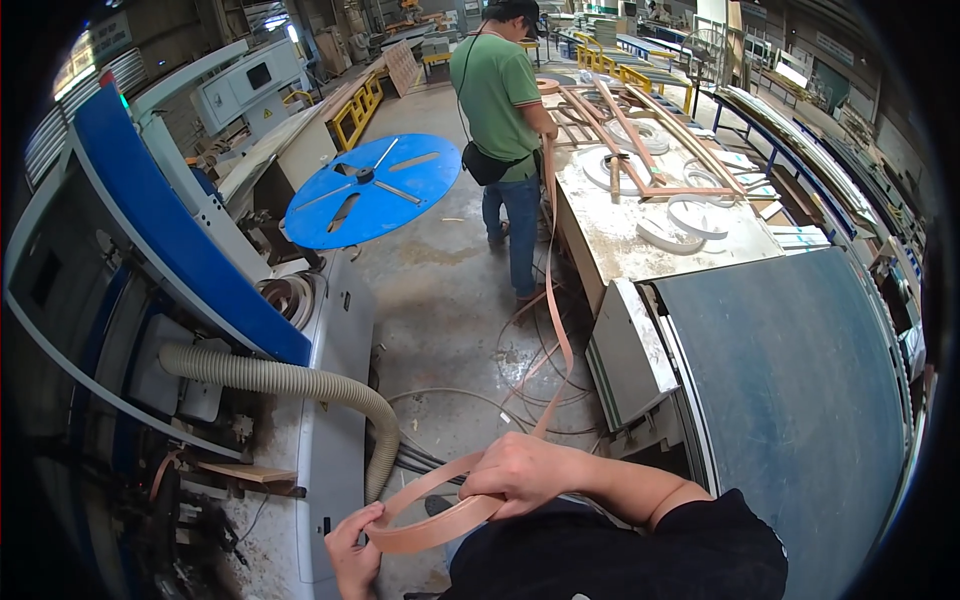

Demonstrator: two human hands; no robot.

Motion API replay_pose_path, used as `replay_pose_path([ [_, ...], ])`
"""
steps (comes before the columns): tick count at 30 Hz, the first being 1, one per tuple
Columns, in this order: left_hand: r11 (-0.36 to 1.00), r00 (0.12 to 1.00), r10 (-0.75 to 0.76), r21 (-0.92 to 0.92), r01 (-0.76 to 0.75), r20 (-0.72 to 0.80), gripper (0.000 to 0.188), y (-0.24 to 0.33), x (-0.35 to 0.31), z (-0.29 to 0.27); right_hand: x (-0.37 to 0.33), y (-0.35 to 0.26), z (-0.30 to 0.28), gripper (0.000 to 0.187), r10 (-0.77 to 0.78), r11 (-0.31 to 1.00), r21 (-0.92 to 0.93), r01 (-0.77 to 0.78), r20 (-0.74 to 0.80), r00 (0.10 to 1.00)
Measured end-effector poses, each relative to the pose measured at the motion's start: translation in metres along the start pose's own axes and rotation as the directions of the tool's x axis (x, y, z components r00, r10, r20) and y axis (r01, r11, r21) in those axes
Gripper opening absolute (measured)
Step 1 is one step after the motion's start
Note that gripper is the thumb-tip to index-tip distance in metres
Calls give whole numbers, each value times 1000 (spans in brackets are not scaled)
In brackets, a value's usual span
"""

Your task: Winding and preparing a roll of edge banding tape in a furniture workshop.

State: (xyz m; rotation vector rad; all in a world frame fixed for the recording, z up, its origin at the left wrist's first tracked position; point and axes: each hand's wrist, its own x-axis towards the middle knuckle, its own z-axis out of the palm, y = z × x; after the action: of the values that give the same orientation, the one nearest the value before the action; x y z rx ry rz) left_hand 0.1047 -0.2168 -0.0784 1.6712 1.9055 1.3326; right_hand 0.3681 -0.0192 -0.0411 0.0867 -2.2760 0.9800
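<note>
A coil of tan edge banding (432,530) hangs in front of me, wound into a loose ring. My left hand (355,548) pinches its left side between thumb and fingers. On the ring's right side my right hand (522,472) is closed around the band. From behind my right hand a long free length of the same banding (563,345) runs away over the floor and up toward a co-worker (500,110) in a green shirt, who stands at the far table. The co-worker's hands are mostly hidden.
On the left is a blue and white machine (180,210) with a ribbed hose (290,378) and a round blue turntable (375,190). A worktable (640,255) at right bears wooden frames (655,180) and white coils (690,225). Nearer stands a dark conveyor belt (790,370). Cables (450,395) lie on the floor.
</note>
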Motion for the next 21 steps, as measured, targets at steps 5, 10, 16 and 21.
replay_pose_path([
  [5,995,993,100,12,-99,-66,20,-7,-1,-5,5,-1,-6,28,0,999,44,1,-9,1000],
  [10,995,1000,5,-100,-7,-20,17,2,-4,-20,-1,11,-5,26,-23,997,73,27,-54,998],
  [16,997,991,-67,-23,70,114,40,8,5,-27,0,10,0,20,-52,999,-15,51,-61,997],
  [21,998,989,51,40,-57,138,72,65,16,-16,8,2,3,25,-35,989,-141,34,-8,999],
])
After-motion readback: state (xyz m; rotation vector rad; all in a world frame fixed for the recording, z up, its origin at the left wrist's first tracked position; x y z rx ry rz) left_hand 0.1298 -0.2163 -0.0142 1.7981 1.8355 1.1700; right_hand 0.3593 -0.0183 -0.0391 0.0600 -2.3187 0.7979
